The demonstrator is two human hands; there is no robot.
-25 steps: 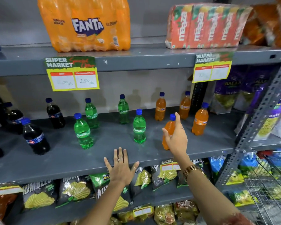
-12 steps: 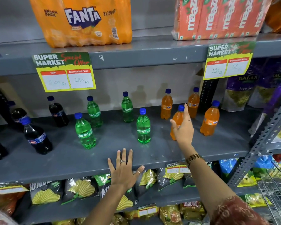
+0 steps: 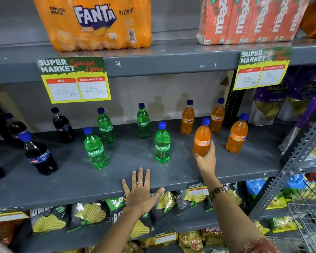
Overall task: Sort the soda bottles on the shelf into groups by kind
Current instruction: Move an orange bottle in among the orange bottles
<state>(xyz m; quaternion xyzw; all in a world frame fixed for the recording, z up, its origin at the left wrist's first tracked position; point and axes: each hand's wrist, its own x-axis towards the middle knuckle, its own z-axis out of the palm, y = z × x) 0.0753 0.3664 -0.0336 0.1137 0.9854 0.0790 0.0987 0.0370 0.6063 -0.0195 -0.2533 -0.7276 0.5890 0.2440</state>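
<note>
Since half a second ago, my right hand (image 3: 206, 159) has slid down from the neck to the base of an orange Fanta bottle (image 3: 202, 137) and now grasps it low, fingers wrapped round its right side, at centre right of the frame. My left hand (image 3: 140, 192) lies flat and released on the front lip of the grey shelf (image 3: 80, 181), fingers spread, at lower centre. Bare shelf runs along the front edge, with open gaps between bottles; a slotted upright (image 3: 288, 167) closes off the right side. Four orange bottles stand in the right-hand cluster, counting the one I hold: two at the back (image 3: 188, 118) (image 3: 217, 116) and one furthest right (image 3: 237, 134). Four green Sprite bottles sit mid-frame: two forward (image 3: 95, 148) (image 3: 162, 143), two behind (image 3: 105, 126) (image 3: 143, 121). Dark cola bottles stand at left, at least four, one (image 3: 37, 154) nearest the front, another (image 3: 63, 126) at the back; some are cut off by the frame edge.
</note>
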